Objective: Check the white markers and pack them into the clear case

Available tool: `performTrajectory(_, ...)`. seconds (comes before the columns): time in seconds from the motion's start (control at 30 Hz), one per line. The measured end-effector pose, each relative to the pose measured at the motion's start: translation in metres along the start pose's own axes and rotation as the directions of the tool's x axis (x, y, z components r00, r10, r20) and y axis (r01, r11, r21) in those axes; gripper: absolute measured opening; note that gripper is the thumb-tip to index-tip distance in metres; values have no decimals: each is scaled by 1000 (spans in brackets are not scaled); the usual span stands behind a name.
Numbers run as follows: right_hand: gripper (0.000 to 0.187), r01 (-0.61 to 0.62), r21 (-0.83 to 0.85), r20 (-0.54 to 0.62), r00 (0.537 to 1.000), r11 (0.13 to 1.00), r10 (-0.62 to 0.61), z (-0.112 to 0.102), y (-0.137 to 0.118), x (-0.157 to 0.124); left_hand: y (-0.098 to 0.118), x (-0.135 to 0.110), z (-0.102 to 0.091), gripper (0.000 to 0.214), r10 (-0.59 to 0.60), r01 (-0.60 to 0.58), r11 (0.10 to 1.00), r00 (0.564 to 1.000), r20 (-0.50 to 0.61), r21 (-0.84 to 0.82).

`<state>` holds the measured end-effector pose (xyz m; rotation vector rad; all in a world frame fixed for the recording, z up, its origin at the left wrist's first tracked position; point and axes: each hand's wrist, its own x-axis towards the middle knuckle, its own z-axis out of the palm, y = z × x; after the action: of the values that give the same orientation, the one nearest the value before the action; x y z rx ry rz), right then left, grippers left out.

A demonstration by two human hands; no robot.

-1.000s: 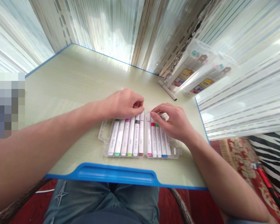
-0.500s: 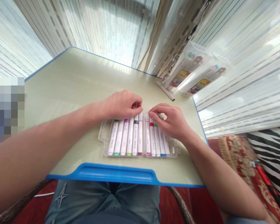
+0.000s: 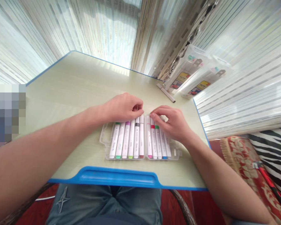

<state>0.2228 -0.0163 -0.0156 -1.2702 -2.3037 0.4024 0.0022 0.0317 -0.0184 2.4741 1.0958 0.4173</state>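
Observation:
An open clear plastic case [image 3: 105,137] lies flat on the pale desk [image 3: 75,90], holding several white markers [image 3: 131,140] with coloured caps in two rows. My left hand [image 3: 123,107] rests curled at the far end of the left row, fingers closed at the marker tips. My right hand [image 3: 172,122] lies over the far end of the right row, fingers bent and pressed on the markers; a small white object sits under its fingers, too hidden to name.
A loose marker [image 3: 166,92] lies at the desk's far right, beside two boxed marker sets [image 3: 194,75] leaning against the blinds. The blue tray edge [image 3: 118,176] runs along the near side. A patterned rug [image 3: 245,168] lies to the right.
Both hands stay at the case's far end, hardly moved. The white object by my right fingers is now mostly hidden. The camera has tilted slightly.

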Motion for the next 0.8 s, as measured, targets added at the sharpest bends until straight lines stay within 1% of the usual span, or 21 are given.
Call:
performTrajectory(0.17,26,14,28,20,1000,1000,-14,-2,-1,0,-1,1,0,26,-18,18,1000,1000,5,-15)
performTrajectory(0.37,28,-5,52,10,1000,999,4,-3,1,-1,-3,1,1,26,11,-11,1000,1000,1,-6)
performTrajectory(0.43,30,-17,52,-21,1000,998,18,-3,3,-1,-4,1,1,26,12,-12,1000,1000,8,-13)
performTrajectory(0.53,33,-35,42,-102,994,998,39,-6,7,-1,-6,1,1,24,22,-21,999,1000,15,-31)
performTrajectory(0.6,34,-28,60,-122,992,998,35,-7,9,-1,-8,1,1,23,30,-29,999,999,28,-43)
performTrajectory(0.67,37,-7,75,-86,996,997,13,-8,9,-1,-8,1,0,22,34,-31,998,998,46,-55)
performTrajectory(0.8,42,53,55,37,998,997,-56,-8,6,-1,-7,1,-1,21,22,-17,997,998,65,-70)
